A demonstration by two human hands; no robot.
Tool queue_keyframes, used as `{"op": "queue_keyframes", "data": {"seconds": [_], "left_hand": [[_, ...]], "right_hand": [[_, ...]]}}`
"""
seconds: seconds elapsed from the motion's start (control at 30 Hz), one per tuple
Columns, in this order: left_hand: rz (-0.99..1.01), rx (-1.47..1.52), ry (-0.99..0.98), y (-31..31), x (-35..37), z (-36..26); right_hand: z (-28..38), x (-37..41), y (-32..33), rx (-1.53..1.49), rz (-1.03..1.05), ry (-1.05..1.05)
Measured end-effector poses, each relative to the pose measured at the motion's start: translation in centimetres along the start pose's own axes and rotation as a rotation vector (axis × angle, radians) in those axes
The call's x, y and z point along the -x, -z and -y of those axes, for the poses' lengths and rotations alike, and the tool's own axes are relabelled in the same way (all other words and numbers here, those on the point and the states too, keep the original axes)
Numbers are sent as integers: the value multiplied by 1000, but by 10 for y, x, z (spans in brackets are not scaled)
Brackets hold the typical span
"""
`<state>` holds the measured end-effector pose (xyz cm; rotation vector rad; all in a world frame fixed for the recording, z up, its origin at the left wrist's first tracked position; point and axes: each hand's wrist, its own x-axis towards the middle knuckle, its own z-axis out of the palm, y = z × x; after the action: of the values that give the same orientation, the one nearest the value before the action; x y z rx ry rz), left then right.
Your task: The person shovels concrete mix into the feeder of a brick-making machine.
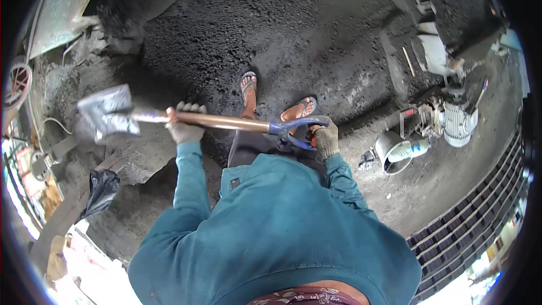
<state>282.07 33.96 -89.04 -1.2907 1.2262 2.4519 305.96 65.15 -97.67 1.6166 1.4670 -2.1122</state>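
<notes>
A shovel (226, 122) lies level across the front of my body, its metal blade (110, 112) out to the left and slightly blurred. My left hand (186, 127), in a pale work glove, is wrapped round the wooden shaft close to the blade. At the other end, my right hand (325, 140), also gloved, grips the blue D-shaped handle (299, 127). Beneath the shaft are my feet in flip-flops, standing on dark, crumbly material (226, 34). The blade appears to carry no load.
To the right stand an electric motor (458, 124) and a metal bucket (389, 148) with a bottle-like container in it. Rows of dark blocks (474, 214) line the lower right. A black plastic bag (101, 189) hangs at left, near a wheel (18, 86).
</notes>
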Motion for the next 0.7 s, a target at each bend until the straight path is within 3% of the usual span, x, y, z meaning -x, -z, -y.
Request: {"op": "queue_keyframes", "data": {"seconds": [0.03,0.1,0.13,0.17,0.2,0.23,0.27,0.3,0.33,0.37,0.4,0.43,0.5,0.57,0.6,0.63,0.67,0.7], "left_hand": [[-10,7,50,-15,-9,12],[146,128,309,12,-77,53],[61,144,336,13,-109,82],[68,14,260,-10,-104,111],[88,303,709,7,-156,149],[78,-145,502,0,-160,198],[22,-44,638,-28,-151,218],[-26,56,823,-65,-128,227],[-71,117,987,-100,-101,229],[-101,164,1112,-124,-82,244],[-21,169,1251,-131,-84,285],[60,203,1267,-142,-86,313],[2,239,1281,-188,-80,305],[-151,315,1166,-219,-106,284],[-102,415,1212,-221,-139,273],[-48,514,1256,-218,-181,260],[-13,442,1030,-208,-230,245],[51,-118,789,-207,-243,125]], "right_hand": [[-4,-9,-9,4,-11,5],[-19,-25,-10,82,-123,31],[-31,-35,-2,151,-194,81],[-37,-37,8,-8,-254,47],[-32,-36,26,87,-322,26],[-63,-45,74,1,-376,113],[-93,-55,120,-81,-423,205],[-56,-38,140,-232,-500,9],[14,-2,125,-199,-554,49],[30,8,165,88,-646,67],[43,1,197,123,-787,345],[79,16,222,66,-648,347],[178,30,153,181,-796,335],[232,-1,109,279,-739,439],[252,-18,56,252,-631,472],[260,-51,12,447,-505,427],[239,-90,-52,564,-529,340],[217,-129,-117,686,-546,249]]}}
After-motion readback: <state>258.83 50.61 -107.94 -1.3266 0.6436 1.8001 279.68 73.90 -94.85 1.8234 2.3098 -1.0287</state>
